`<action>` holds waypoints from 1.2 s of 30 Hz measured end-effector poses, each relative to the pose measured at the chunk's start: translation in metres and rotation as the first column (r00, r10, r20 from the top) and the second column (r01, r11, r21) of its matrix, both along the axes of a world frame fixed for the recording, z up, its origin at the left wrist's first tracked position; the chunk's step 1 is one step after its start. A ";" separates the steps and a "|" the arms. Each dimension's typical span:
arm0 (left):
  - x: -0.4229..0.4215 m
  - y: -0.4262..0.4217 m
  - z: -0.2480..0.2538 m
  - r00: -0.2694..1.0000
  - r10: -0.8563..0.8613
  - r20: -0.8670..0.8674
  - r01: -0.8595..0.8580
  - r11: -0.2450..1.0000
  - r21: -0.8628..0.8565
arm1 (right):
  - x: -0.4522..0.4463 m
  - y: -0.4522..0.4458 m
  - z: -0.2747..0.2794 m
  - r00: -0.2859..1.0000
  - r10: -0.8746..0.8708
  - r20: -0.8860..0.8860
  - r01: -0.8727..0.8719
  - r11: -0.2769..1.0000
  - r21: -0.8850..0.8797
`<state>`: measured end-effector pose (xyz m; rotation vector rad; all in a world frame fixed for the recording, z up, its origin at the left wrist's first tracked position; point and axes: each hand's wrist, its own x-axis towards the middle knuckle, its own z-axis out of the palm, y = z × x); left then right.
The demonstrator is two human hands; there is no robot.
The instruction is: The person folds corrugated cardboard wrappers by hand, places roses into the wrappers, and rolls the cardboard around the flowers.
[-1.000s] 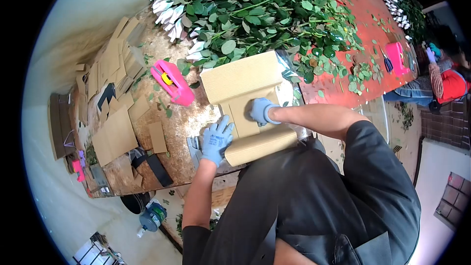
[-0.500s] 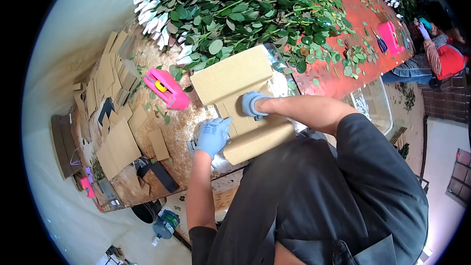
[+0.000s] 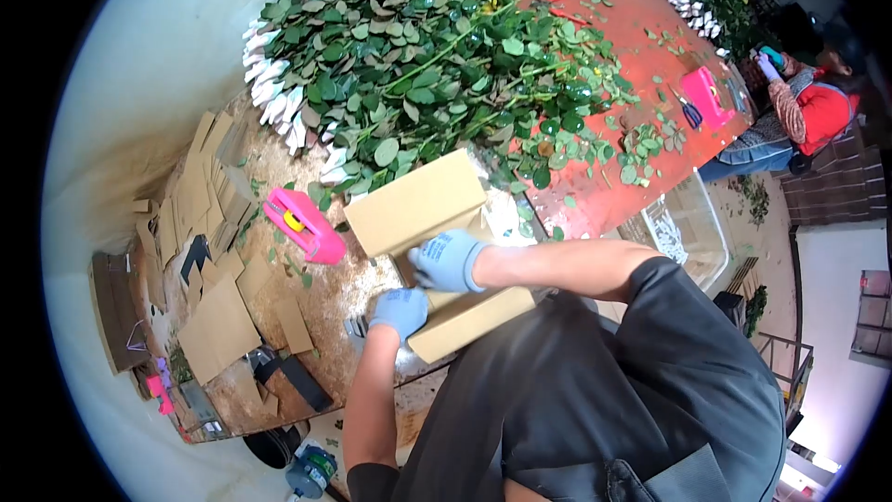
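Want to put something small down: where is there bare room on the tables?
The red tabletop looks mostly bare along its near edge, beside the scattered leaves. A small brown patch lies between the nearer pink tool and left hand. Crowded: under the leafy stems and cardboard pieces at left.

Cardboard (image 3: pixel 418 202) ctr part-hidden by hands (image 3: pixel 448 260)

Tan cardboard piece (image 3: pixel 416 203): partly folded, far and near panels raised either side of a lower, partly hidden middle; lies aslant at near edge of desk (image 3: pixel 327 316).
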<state>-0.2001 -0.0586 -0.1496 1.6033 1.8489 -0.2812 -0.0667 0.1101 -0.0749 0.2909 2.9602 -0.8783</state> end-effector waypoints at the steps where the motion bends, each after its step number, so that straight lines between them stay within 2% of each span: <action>1: 0.000 -0.001 0.000 1.000 -0.003 0.010 0.003 1.000 0.012 | -0.004 0.005 0.017 0.991 -0.007 -0.136 0.010 1.000 0.023; 2: 0.001 0.001 0.000 1.000 -0.007 0.020 0.007 1.000 0.023 | -0.008 0.016 0.036 0.991 -0.006 -0.135 0.011 0.999 0.036; 3: 0.004 0.005 0.016 1.000 0.017 0.019 -0.017 1.000 0.016 | -0.014 0.035 0.056 0.977 -0.042 -0.207 0.054 0.997 0.050; 5: 0.005 0.009 0.022 1.000 0.020 0.022 -0.020 1.000 0.004 | -0.030 0.081 0.065 0.936 -0.138 -0.323 0.171 0.982 0.076; 6: 0.005 0.009 0.023 0.999 0.028 0.025 -0.027 0.999 -0.023 | -0.038 0.108 0.057 0.909 -0.196 -0.367 0.243 0.966 0.086; 8: 0.005 0.008 0.020 1.000 0.024 0.016 -0.024 1.000 -0.009 | -0.049 0.159 0.030 0.927 -0.294 -0.233 0.320 0.944 0.083; 10: 0.006 0.008 0.024 1.000 0.025 0.000 -0.025 0.999 -0.020 | -0.045 0.188 -0.015 0.923 -0.309 -0.228 0.350 0.922 0.168; 11: 0.007 0.008 0.023 1.000 0.022 -0.018 -0.022 1.000 -0.017 | -0.039 0.191 -0.021 0.955 -0.272 -0.122 0.295 0.923 0.248; 12: 0.006 0.009 0.023 0.999 0.026 -0.020 -0.026 1.000 -0.015 | -0.036 0.191 -0.032 0.973 -0.191 -0.127 0.225 0.900 0.374; 14: 0.006 0.008 0.022 0.999 0.042 -0.007 -0.042 0.998 -0.040 | -0.026 0.185 -0.044 0.994 -0.106 -0.002 0.085 0.786 0.613; 15: 0.007 0.006 0.022 0.998 0.055 -0.010 -0.055 0.998 -0.043 | -0.026 0.183 -0.044 0.996 -0.093 -0.004 0.076 0.789 0.610; 17: 0.007 0.006 0.025 0.999 0.053 0.007 -0.053 0.998 -0.024 | -0.027 0.180 -0.042 0.998 -0.057 0.018 0.027 0.701 0.713; 20: 0.009 0.007 0.026 0.999 0.045 -0.010 -0.045 0.998 -0.041 | -0.030 0.186 -0.015 0.998 -0.030 0.062 -0.027 0.660 0.751; 21: 0.009 0.006 0.026 0.999 0.052 -0.012 -0.052 0.998 -0.037 | -0.040 0.198 -0.029 0.997 -0.081 0.015 0.043 0.673 0.738; 22: 0.009 0.005 0.025 0.999 0.044 -0.017 -0.045 0.999 -0.024 | -0.042 0.202 -0.016 0.993 -0.102 -0.061 0.116 0.700 0.705; 24: 0.011 0.002 0.021 0.999 0.050 -0.021 -0.051 0.999 -0.009 | -0.040 0.217 0.003 0.997 0.070 0.009 -0.056 0.701 0.711; 26: 0.008 0.001 0.018 0.998 0.065 0.029 -0.064 0.998 -0.016 | -0.039 0.216 -0.001 0.993 0.115 0.025 -0.096 0.671 0.735; 28: 0.010 0.007 0.029 0.998 0.067 0.013 -0.066 0.997 -0.047 | -0.031 0.201 0.010 0.966 0.220 0.138 -0.256 0.723 0.642; 30: 0.012 0.009 0.031 0.997 0.073 0.005 -0.073 0.994 -0.080 | -0.033 0.190 -0.009 0.979 0.165 0.123 -0.206 0.755 0.623; 32: 0.010 0.004 0.024 0.998 0.061 0.007 -0.060 0.997 -0.043 | -0.032 0.179 -0.020 0.972 0.070 0.226 -0.214 0.662 0.718; 33: 0.010 0.004 0.025 0.998 0.064 0.003 -0.064 0.997 -0.045 | -0.034 0.180 -0.029 0.972 0.074 0.222 -0.214 0.662 0.718; 35: 0.010 0.005 0.027 0.997 0.070 0.020 -0.069 0.996 -0.061 | -0.038 0.183 -0.049 0.996 0.027 0.085 -0.083 0.634 0.769; 36: 0.011 0.005 0.027 0.997 0.072 0.017 -0.071 0.996 -0.059 | -0.042 0.184 -0.048 0.996 0.029 0.083 -0.082 0.633 0.770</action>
